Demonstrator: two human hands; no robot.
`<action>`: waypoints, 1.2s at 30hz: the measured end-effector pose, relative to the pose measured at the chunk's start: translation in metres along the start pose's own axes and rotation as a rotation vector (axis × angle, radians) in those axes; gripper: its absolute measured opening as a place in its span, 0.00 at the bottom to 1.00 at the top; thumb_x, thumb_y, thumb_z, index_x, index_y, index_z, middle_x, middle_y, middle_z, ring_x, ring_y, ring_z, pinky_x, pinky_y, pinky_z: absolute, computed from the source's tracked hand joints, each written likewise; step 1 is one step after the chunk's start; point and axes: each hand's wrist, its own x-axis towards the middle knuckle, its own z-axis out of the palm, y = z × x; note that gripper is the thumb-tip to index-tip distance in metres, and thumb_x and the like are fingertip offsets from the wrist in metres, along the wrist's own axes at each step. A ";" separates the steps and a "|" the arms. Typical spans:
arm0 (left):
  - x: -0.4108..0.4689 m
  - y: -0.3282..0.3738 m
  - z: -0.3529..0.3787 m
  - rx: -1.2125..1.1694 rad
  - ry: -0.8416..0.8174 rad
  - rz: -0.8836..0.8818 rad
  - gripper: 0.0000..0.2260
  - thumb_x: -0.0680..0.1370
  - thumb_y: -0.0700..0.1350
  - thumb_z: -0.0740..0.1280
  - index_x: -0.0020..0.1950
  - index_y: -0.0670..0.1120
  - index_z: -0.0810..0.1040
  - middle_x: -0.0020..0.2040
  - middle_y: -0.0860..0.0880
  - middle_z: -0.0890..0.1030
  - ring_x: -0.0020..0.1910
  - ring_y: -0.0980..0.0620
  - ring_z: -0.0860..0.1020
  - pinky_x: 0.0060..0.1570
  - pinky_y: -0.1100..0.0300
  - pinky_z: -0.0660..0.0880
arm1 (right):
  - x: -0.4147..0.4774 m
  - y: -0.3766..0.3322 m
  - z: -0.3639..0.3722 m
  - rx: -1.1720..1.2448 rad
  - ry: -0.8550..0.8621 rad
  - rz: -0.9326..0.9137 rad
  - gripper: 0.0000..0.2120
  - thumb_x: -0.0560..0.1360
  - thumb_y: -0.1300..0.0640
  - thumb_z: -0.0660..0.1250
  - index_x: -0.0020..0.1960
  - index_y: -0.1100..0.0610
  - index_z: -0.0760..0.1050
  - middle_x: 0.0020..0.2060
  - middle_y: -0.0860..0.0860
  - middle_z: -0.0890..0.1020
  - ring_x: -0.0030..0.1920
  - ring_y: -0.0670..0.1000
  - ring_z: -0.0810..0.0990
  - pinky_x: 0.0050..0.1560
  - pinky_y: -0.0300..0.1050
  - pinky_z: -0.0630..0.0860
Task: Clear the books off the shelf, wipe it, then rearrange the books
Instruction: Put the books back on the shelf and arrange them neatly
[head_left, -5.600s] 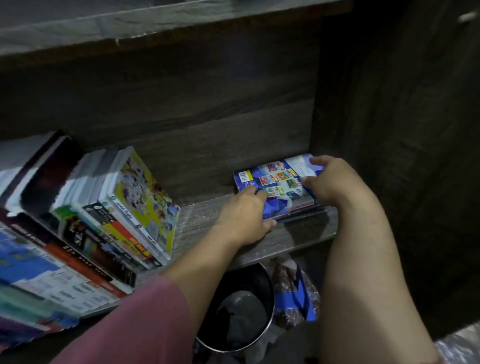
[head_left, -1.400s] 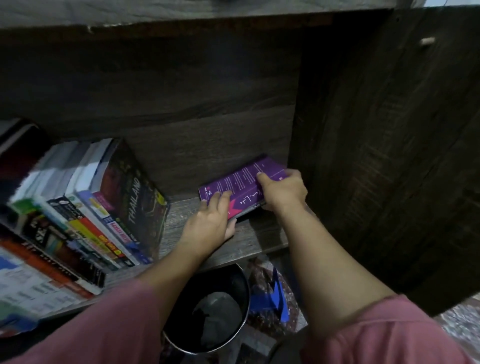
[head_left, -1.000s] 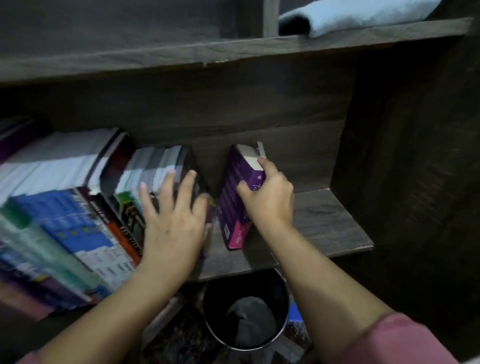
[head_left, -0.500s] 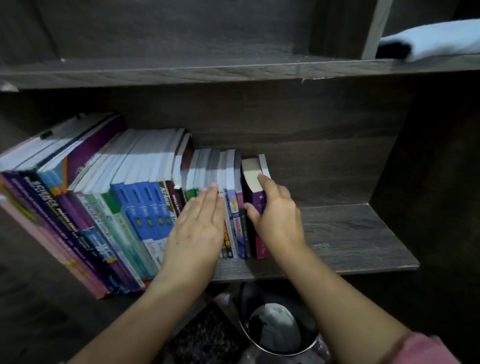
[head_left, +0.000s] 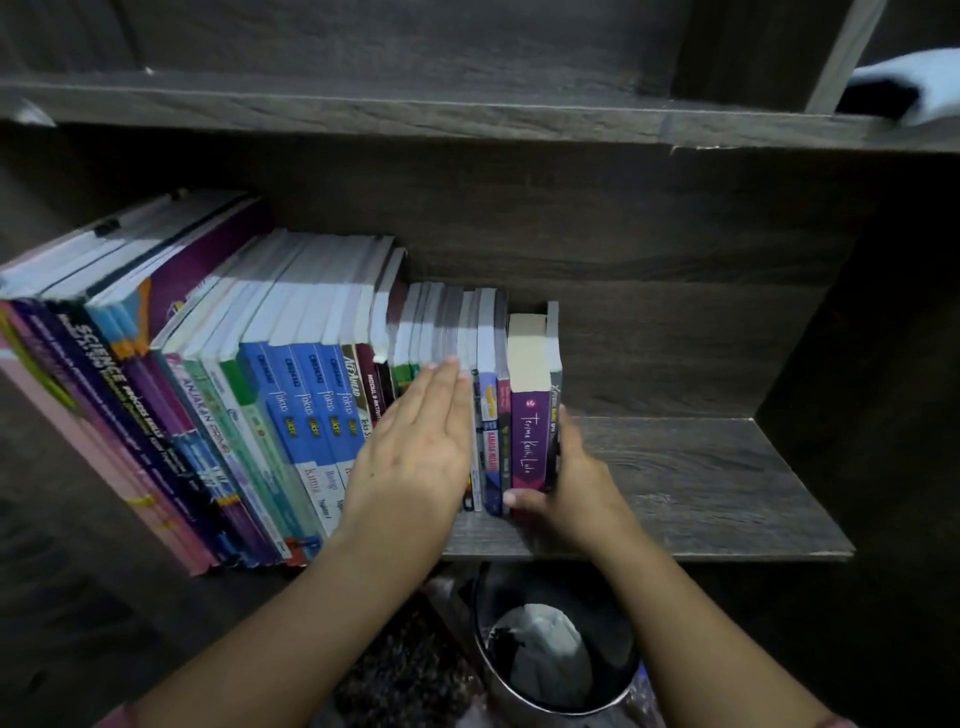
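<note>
Leaning over a bin (head_left: 556, 649) sitting right below the shelf (head_left: 701, 493) lip, and so risking a drop straight into it on any slip off the front edge. Pressing the left hand (head_left: 415, 457) flat, fingers straight, against the spines of the books (head_left: 291, 395), gripping nothing. Curling the right hand (head_left: 566, 493) round the foot of the purple book (head_left: 530, 441), thumb at the base of the spine, fingers up the right side against a thin grey book (head_left: 555, 358), holding both upright at the right end of the row and touching it. Facing bare shelf to the right with no bookend in sight, so inviting a topple rightward on release, probably of the thin grey book first. Noting tall books at the left tilting and seeming to jut past the front edge, so courting a slide forward under too hard a push. Judging the rearranging nearly done. Farther up, spotting a cloth (head_left: 914, 88) on the upper shelf, well apart.
</note>
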 end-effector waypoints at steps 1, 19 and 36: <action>0.000 -0.001 0.001 -0.001 0.031 0.005 0.45 0.75 0.39 0.71 0.78 0.40 0.39 0.79 0.44 0.45 0.78 0.48 0.45 0.70 0.55 0.39 | 0.005 0.000 0.003 -0.003 0.012 -0.003 0.56 0.65 0.53 0.80 0.79 0.47 0.43 0.67 0.53 0.75 0.66 0.55 0.73 0.68 0.54 0.69; 0.002 0.002 0.007 -0.034 0.203 0.014 0.34 0.73 0.50 0.70 0.75 0.40 0.64 0.69 0.43 0.71 0.68 0.45 0.69 0.67 0.51 0.66 | 0.016 -0.012 -0.023 0.028 0.076 -0.285 0.64 0.63 0.56 0.81 0.77 0.43 0.33 0.75 0.51 0.58 0.74 0.50 0.60 0.72 0.54 0.63; -0.008 0.024 0.007 -0.582 0.445 0.038 0.07 0.73 0.38 0.71 0.42 0.42 0.73 0.59 0.44 0.75 0.52 0.48 0.79 0.44 0.55 0.79 | 0.010 -0.026 -0.016 0.013 0.074 -0.392 0.53 0.69 0.57 0.73 0.78 0.44 0.36 0.77 0.45 0.38 0.77 0.50 0.39 0.74 0.51 0.51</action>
